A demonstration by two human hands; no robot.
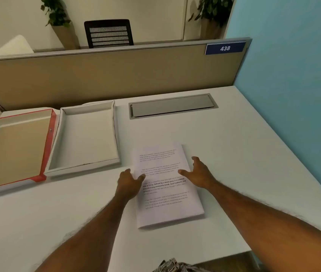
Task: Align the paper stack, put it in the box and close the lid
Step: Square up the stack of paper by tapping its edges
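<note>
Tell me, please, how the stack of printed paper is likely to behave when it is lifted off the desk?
The paper stack looks thin, so it would probably sag if held by one edge. The sheets seem loose, with no clip visible, so they may fan or slide apart. The left hand and right hand flank it, and lifting from both sides should help.

lid [14, 146] left of box [86, 138], papers [165, 185] right
</note>
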